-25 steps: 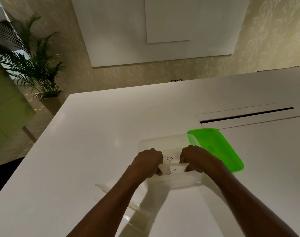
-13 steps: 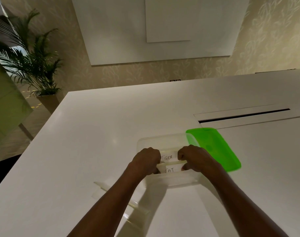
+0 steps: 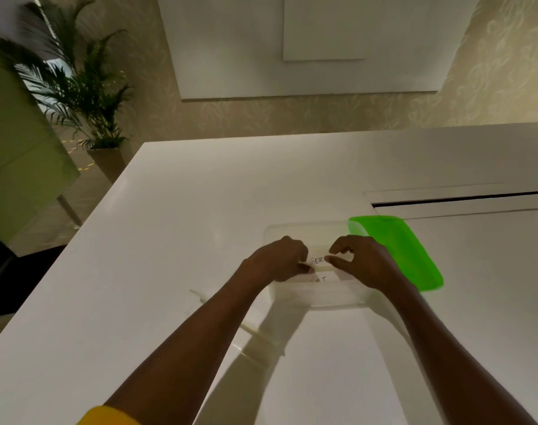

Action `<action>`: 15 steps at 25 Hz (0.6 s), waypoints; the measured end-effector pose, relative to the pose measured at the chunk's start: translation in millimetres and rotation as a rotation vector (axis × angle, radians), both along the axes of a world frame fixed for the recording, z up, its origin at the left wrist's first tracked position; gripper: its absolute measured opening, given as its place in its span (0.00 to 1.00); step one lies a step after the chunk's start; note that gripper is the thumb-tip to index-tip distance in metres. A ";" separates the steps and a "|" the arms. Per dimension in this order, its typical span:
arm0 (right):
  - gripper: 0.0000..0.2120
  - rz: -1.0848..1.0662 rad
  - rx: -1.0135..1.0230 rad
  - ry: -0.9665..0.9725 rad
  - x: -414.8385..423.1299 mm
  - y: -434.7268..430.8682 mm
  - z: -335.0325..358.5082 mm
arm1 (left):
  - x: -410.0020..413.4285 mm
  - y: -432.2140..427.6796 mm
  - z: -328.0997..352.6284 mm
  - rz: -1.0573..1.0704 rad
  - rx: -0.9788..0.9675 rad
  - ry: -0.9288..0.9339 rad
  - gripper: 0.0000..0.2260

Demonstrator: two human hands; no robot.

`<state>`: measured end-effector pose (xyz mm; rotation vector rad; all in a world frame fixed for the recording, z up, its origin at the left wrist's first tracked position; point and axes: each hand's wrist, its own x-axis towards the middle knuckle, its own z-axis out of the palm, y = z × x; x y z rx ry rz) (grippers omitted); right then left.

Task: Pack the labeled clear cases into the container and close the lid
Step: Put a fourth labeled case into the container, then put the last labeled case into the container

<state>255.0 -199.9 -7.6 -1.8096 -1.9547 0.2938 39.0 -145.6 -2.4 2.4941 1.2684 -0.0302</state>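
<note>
A clear plastic container sits on the white table, its green lid lying against its right side. Two labeled clear cases stand inside: one reading "TIGER" and one reading "CAT" in front of it. My left hand pinches the left end of the TIGER case. My right hand is at its right end, thumb and forefinger slightly apart, touching the case. More clear cases lie flat on the table under my left forearm, partly hidden.
The white table has its left edge near a potted palm. A long dark slot in the tabletop runs behind the lid at right. A green panel stands off the table at far left.
Both hands have loosened from fists at the cases' ends; the fingers of my right hand have spread a little. My view has shifted slightly to the left.
</note>
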 end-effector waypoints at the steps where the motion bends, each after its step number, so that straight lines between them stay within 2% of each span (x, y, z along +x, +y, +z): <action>1: 0.11 -0.010 0.014 0.002 -0.9 -0.1 -0.9 | -3.6 -1.3 2.2 0.002 0.014 -0.049 0.17; 3: 0.11 -0.017 0.048 0.017 -2.1 1.4 -5.5 | -14.8 -4.1 5.2 0.026 0.090 -0.150 0.16; 7: 0.09 -0.001 0.283 0.292 -1.6 1.3 -4.4 | -48.9 -11.5 16.2 0.135 0.288 -0.366 0.15; 11: 0.05 0.012 0.532 0.373 -32.0 -27.8 12.4 | -100.6 -19.1 20.1 0.303 0.337 -0.430 0.18; 15: 0.04 0.095 0.390 0.561 -92.8 -80.4 6.1 | -147.1 -33.7 6.3 0.519 0.184 -0.469 0.21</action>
